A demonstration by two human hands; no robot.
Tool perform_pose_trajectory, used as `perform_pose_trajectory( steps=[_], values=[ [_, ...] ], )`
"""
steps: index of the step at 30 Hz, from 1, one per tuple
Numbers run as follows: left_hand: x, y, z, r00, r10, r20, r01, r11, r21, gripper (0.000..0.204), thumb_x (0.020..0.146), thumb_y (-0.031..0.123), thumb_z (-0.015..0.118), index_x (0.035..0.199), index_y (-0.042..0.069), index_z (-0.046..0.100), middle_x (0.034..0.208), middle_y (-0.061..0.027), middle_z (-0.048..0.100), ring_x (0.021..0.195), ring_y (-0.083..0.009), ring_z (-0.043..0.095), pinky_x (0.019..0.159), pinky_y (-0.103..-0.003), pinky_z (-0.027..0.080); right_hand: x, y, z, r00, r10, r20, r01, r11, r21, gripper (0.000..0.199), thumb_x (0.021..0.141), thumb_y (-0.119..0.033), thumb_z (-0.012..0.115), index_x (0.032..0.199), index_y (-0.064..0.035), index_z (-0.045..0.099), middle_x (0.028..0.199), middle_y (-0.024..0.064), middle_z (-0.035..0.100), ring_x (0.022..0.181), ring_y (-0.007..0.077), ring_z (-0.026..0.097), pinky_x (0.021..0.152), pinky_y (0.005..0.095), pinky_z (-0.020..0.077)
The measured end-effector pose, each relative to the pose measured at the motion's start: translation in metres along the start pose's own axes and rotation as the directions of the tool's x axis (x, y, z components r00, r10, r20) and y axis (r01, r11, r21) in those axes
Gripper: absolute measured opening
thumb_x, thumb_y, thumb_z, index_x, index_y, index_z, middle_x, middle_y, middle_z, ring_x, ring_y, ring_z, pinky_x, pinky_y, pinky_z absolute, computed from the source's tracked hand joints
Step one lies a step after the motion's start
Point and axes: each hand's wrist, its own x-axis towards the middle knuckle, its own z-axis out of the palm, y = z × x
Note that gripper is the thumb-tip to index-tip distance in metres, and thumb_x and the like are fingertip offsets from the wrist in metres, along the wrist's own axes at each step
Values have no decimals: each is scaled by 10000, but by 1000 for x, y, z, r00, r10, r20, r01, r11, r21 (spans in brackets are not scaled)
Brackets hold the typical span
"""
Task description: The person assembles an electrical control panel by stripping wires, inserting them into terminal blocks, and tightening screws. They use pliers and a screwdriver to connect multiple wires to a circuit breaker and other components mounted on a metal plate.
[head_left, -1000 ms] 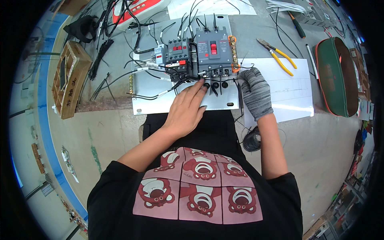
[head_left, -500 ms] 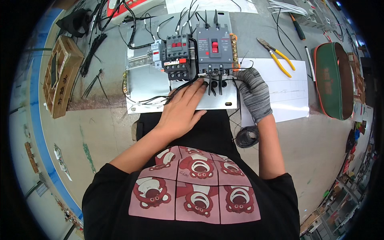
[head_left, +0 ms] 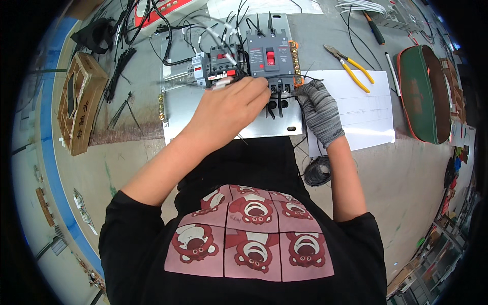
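Observation:
A metal mounting plate (head_left: 203, 112) carries a grey circuit breaker (head_left: 270, 55) with a red switch, a contactor (head_left: 221, 57) beside it and a small white-and-grey module (head_left: 199, 68). My left hand (head_left: 229, 109) is bare and closed on black wires at the breaker's lower left corner; its fingertips are partly hidden. White-tagged wire ends blur above the contactor. My right hand (head_left: 321, 113), in a grey knitted glove, pinches a thin black wire (head_left: 305, 77) by the breaker's lower right corner. A coil of black wire (head_left: 317, 172) hangs below that hand.
Yellow-handled pliers (head_left: 356, 73) rest partly on a white paper sheet (head_left: 363, 114) at the right. Further right stand a white pen-like stick (head_left: 393, 73) and a green case (head_left: 424, 96). A wooden box (head_left: 81, 104) and black cable ties (head_left: 119, 73) are at the left.
My left hand has risen from the plate and closed on the black wires. Their tagged ends have swung up from the plate's lower left. My right hand stays nearly in place.

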Motion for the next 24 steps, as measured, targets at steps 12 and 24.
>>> perform_pose_trajectory(
  steps=[12,24],
  values=[
    [56,-31,-23,968,-74,241,118,978,-173,64,900,84,579,958,58,582,937,-88,595,875,-301,611,728,-391,495,2,-21,16,985,119,-123,-128,989,-68,323,756,-112,772,1036,-11,647,1003,131,614,788,258,671,735,344,555],
    [-29,8,6,983,32,-179,-95,932,-350,317,706,-50,656,1017,14,648,1036,-105,642,891,-288,643,708,-365,527,3,-7,3,1000,13,10,-13,999,36,215,800,-78,757,991,-10,684,904,132,652,816,270,650,746,356,539]
  ],
)
